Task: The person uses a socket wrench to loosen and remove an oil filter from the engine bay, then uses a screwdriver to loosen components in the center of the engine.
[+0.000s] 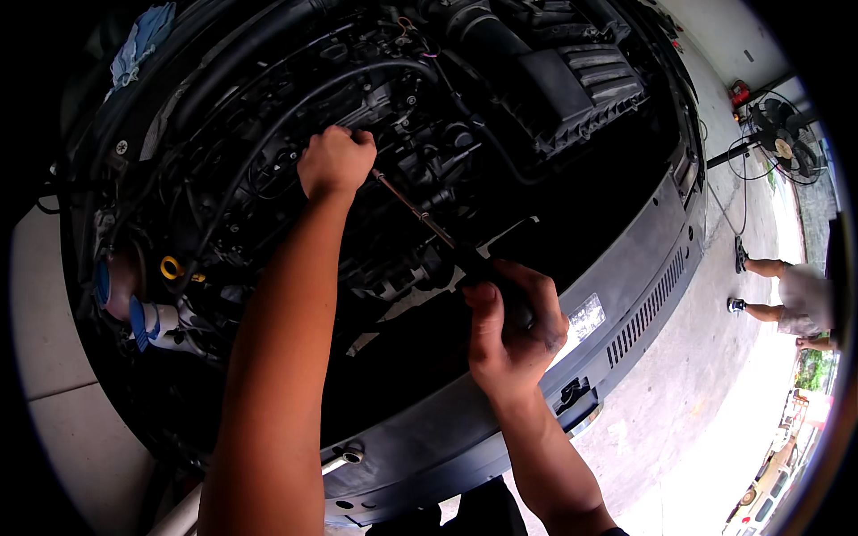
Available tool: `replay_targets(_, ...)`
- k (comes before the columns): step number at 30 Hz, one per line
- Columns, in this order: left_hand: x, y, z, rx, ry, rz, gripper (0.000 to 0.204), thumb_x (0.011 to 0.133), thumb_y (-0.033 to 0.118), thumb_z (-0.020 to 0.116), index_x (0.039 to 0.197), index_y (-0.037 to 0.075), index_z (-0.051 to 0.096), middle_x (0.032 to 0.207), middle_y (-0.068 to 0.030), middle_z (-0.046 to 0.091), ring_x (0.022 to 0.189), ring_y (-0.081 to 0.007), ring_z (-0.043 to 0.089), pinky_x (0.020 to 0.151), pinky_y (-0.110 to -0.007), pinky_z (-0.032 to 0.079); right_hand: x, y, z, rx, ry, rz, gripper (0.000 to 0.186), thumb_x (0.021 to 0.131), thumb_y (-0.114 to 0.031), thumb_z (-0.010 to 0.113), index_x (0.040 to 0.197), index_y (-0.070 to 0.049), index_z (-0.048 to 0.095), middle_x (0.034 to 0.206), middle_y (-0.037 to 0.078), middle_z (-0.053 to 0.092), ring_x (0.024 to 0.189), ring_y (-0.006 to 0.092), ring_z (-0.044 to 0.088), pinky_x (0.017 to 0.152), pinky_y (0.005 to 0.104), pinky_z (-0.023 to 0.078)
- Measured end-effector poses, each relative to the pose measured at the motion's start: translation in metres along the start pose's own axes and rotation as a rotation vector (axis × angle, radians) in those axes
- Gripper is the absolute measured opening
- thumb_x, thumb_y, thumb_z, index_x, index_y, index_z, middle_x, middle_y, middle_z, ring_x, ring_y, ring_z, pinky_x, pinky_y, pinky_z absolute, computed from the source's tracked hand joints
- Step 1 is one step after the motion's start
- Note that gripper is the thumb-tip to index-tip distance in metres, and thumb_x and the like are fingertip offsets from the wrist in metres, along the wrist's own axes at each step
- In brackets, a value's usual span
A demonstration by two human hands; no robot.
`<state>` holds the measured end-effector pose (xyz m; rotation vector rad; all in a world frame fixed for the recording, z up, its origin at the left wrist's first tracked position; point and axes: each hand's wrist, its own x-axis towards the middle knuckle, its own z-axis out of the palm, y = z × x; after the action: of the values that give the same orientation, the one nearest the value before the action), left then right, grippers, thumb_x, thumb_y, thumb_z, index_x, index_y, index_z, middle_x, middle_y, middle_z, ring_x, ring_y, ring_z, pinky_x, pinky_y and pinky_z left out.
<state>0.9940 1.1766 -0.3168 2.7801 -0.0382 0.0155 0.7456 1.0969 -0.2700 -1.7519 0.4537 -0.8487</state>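
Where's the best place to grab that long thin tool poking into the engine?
Probably the thick dark handle, from the bumper side, fingers wrapped round it as the right hand does. The slim metal shaft slants away into the crowded engine bay, where the left hand steadies its far end.

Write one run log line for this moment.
left hand: fist at tool tip, deep in engine bay | right hand: gripping handle of long tool | bystander at right

Daylight glared off the pavement (715,420) at right. The engine bay (429,134) lay dim, and fisheye edges curved into black.
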Motion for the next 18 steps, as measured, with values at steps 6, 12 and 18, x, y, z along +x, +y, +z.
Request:
replay_targets(6, 0.001, -0.002, -0.001, -0.006, 0.009, 0.023, 0.033, 0.085, 0.039, 0.055, 0.092, 0.012, 0.073, 0.100, -0.0168, 0.069, 0.098, -0.0379, 0.064, 0.086, -0.046, 0.051, -0.001, -0.008, -0.026, 0.012, 0.048, -0.052, 0.014, 0.085, -0.004, 0.065, 0.096, 0.003, 0.060, 0.068, 0.008, 0.065, 0.056, 0.0094, 0.062, 0.053, 0.0192, 0.046)
replay_targets(12, -0.001, 0.001, -0.004, 0.068, 0.043, 0.053, 0.034, 0.085, 0.035, 0.054, 0.082, 0.007, 0.073, 0.089, -0.0184, 0.070, 0.089, -0.0375, 0.067, 0.081, -0.046, 0.053, 0.014, -0.001, -0.021, -0.031, 0.150, 0.007, 0.017, 0.087, -0.005, 0.064, 0.101, 0.004, 0.061, 0.077, 0.010, 0.068, 0.065, 0.0111, 0.063, 0.062, 0.0207, 0.049)
replay_targets(18, -0.009, -0.008, 0.002, -0.021, -0.007, 0.099, 0.031, 0.091, 0.027, 0.052, 0.115, 0.012, 0.064, 0.103, -0.0181, 0.068, 0.099, -0.0374, 0.063, 0.089, -0.045, 0.050, 0.042, 0.023, 0.001, -0.011, 0.072, 0.096, 0.019, 0.088, -0.008, 0.065, 0.104, 0.001, 0.061, 0.080, 0.011, 0.068, 0.065, 0.0135, 0.063, 0.060, 0.0235, 0.049)
